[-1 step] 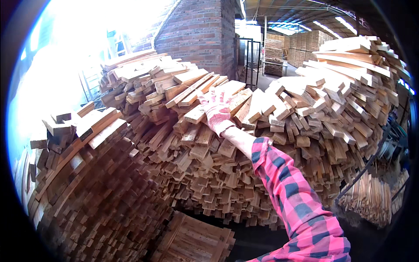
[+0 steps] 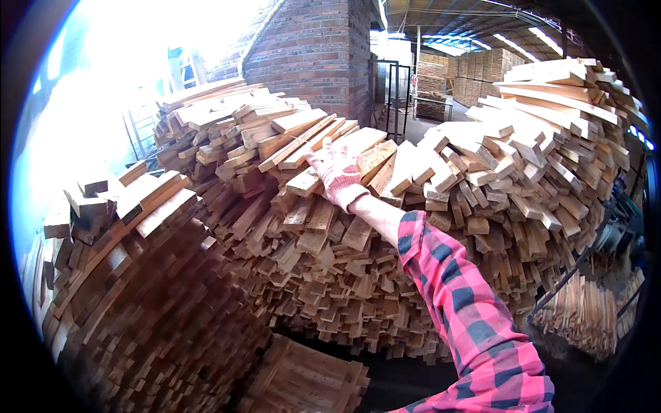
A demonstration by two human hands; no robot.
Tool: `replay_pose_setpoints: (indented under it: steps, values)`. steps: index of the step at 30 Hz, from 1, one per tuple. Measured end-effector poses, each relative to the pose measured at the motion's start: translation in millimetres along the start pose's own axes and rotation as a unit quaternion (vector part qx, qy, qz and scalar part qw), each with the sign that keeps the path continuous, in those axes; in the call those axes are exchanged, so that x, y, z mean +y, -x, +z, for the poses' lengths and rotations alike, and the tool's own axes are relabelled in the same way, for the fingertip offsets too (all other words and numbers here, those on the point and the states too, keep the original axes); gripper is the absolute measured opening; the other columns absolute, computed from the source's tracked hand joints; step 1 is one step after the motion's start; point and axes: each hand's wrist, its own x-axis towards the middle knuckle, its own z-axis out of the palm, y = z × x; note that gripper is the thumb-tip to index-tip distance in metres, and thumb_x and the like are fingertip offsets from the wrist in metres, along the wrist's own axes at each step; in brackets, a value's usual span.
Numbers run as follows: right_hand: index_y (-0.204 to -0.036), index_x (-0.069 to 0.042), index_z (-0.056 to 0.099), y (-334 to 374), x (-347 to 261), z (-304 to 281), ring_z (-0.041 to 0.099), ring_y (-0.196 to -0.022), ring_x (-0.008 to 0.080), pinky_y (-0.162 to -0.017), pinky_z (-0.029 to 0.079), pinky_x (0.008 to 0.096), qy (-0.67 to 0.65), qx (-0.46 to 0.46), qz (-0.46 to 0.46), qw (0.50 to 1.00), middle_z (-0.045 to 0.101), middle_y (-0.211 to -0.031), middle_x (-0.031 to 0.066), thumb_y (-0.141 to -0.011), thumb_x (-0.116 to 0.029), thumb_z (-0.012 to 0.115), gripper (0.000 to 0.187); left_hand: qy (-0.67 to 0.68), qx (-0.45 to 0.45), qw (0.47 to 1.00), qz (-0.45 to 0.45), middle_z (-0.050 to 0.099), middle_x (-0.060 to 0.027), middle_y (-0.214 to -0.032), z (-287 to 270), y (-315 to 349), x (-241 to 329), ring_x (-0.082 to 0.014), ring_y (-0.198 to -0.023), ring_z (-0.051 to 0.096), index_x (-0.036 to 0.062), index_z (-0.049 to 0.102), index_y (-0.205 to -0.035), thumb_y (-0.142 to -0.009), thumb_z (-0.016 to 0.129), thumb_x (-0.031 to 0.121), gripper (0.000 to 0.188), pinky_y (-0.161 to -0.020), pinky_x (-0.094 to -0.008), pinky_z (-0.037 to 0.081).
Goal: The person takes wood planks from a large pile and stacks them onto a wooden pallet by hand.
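My right hand (image 2: pixel 337 175), in a pink-and-white work glove, reaches out at arm's length to the top of a big heap of short wooden planks (image 2: pixel 323 261). Its palm lies flat on the end of one plank (image 2: pixel 306 182), with the fingers spread and pointing up and left. I cannot see it closed around anything. The sleeve is a pink-and-black plaid shirt (image 2: pixel 468 310). My left hand is out of the picture.
A neater stack of planks (image 2: pixel 138 289) rises at the left, and another tall heap (image 2: pixel 551 138) at the right. A bundle of thin sticks (image 2: pixel 585 316) lies low at the right. Behind stand a brick wall (image 2: pixel 310 48) and a shed with more stacked wood (image 2: pixel 475 76).
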Motion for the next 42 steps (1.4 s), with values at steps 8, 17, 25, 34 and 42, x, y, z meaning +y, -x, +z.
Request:
replay_pose_setpoints:
  steps: [8,17,25,34,42]
  values:
    - [-0.120,-0.011,0.060,-15,27,-47,0.064,-0.103,0.0339,-0.081,0.051,0.0548,-0.055,-0.097,-0.089,0.990,0.061,-0.118,0.0198,-0.082,-0.031,0.069,0.043,0.150,-0.016,0.988,0.043,0.061,-0.0214,-0.133,-18,-13,108,-0.0306,-0.120,0.058,-0.0026,0.049,-0.144,-0.088,0.073,0.050,0.081,-0.103,-0.0387,0.046]
    - [-0.109,-0.010,0.062,108,-63,-185,0.064,-0.075,0.0269,-0.060,0.052,0.0470,-0.133,0.181,-0.223,0.949,0.063,-0.096,0.0106,-0.078,-0.027,0.074,0.037,0.596,-0.368,0.683,0.208,0.053,-0.0261,-0.141,-105,-25,447,-0.0375,-0.121,0.060,0.0020,0.038,-0.151,-0.089,0.041,0.081,0.100,-0.098,-0.0516,0.053]
    - [-0.118,-0.002,0.060,251,-131,-221,0.063,-0.085,0.0261,-0.071,0.056,0.0414,-0.241,0.055,-0.338,0.908,0.064,-0.097,0.0146,-0.084,-0.026,0.070,0.043,0.461,-0.305,0.820,0.146,0.070,-0.0173,-0.113,-150,-17,508,-0.0231,-0.091,0.069,-0.0003,0.061,-0.126,-0.088,0.074,0.030,0.050,-0.083,-0.0400,0.058]
    - [-0.157,-0.007,0.026,265,-93,9,0.055,-0.125,0.0268,-0.110,0.045,0.0380,-0.761,0.023,0.303,0.574,0.051,-0.143,0.0148,-0.078,-0.032,0.086,0.102,0.300,-0.246,0.860,0.331,0.061,-0.0033,-0.127,-110,-27,467,-0.0140,-0.115,0.058,0.0070,0.047,-0.142,-0.079,0.085,0.009,0.074,-0.099,-0.0312,0.049]
    - [-0.147,-0.014,0.038,279,-161,29,0.056,-0.123,0.0186,-0.103,0.051,0.0373,-0.900,-0.011,0.219,0.377,0.057,-0.132,0.0025,-0.070,-0.010,0.092,0.094,0.186,-0.060,0.912,0.360,0.064,-0.0015,-0.119,-125,-53,375,-0.0121,-0.111,0.059,0.0082,0.051,-0.132,-0.070,0.094,0.019,0.077,-0.096,-0.0317,0.050]
